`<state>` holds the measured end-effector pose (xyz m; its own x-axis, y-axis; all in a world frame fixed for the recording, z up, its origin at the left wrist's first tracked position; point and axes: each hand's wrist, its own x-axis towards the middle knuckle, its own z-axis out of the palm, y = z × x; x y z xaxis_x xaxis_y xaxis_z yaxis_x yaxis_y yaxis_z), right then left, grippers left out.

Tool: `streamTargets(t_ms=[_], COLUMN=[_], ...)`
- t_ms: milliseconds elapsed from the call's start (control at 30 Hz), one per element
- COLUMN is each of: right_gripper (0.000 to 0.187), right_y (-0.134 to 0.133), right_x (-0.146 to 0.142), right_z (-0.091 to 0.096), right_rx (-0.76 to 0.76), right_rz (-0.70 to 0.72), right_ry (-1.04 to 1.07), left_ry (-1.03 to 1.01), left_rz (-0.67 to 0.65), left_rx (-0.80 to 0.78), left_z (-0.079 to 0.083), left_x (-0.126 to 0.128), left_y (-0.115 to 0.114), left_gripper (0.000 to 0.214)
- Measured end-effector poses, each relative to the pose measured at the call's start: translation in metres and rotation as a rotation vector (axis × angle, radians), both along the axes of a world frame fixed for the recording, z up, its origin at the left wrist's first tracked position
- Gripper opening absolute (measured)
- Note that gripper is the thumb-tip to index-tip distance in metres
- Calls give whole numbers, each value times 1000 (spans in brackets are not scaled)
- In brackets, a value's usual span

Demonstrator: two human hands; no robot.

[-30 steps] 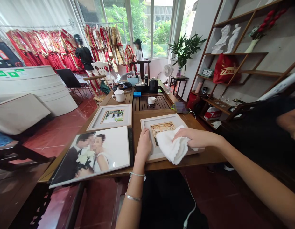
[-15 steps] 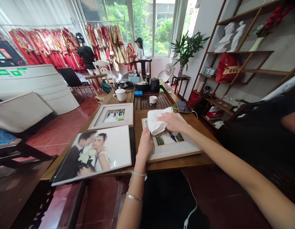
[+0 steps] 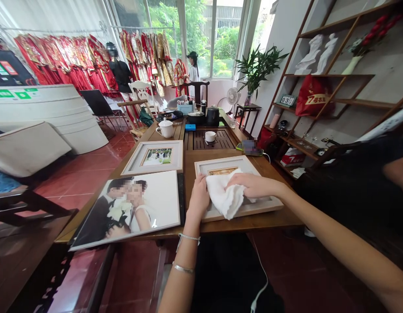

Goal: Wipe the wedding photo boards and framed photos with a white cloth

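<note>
A picture frame [image 3: 264,205] with a pale wooden border lies flat near the table's front edge. My left hand [image 3: 198,194] grips its left side, fingertips over the border. Under my right hand [image 3: 250,184] a white cloth [image 3: 223,198] is bunched, pressed onto the frame's glass and hiding most of the photo inside. Its lower tip hangs near the front border. Left of my hands lies a large photo panel [image 3: 165,195] of a couple, and behind that a second picture frame [image 3: 131,163] with a smaller photo.
On the wooden table [image 3: 192,167] stand a white lidded mug [image 3: 165,129], a small white cup [image 3: 210,136] on the slatted tea tray [image 3: 224,142] and a phone [image 3: 250,147]. A person's dark sleeve [image 3: 351,182] shows at right. Two people stand by hanging red garments [image 3: 67,61].
My right hand has drawn the cloth down and toward me, from the frame's upper left part over the photo. My left hand keeps its grip on the frame's side.
</note>
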<state>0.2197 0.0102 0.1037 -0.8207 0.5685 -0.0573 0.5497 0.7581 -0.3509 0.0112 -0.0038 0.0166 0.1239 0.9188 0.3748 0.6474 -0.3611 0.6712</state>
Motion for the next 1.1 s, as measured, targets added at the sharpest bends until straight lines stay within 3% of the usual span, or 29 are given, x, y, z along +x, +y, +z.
streamTargets(t_ms=[167,300,500,667,800,967,1100], right_gripper=[52,49,55,54,59,61,55], right_y=[-35,-39,-9,22,44,63,72], right_x=[10,17,19,6,-8,-26,-37], right_z=[17,26,4,-21,-28,-27,-22], right_rx=[-127,-192,28,215,319,331,227], right_rz=[34,34,-114,-210,-262,-223,-139], right_ry=[35,22,-33,-42,-56,-25,27], left_ry=[11,47,57,41,-1,-119,-149], left_rz=[63,56,72,57,29,60,163], left_rx=[8,-1,-24,-16,20,106,117], left_z=[-5,-4,-2,-2,-4,-5,0], left_x=[1,1,1,1,1,2,2], left_y=[1,0,0,1,3,2,-2], left_gripper=[44,49,54,51,50,45,43])
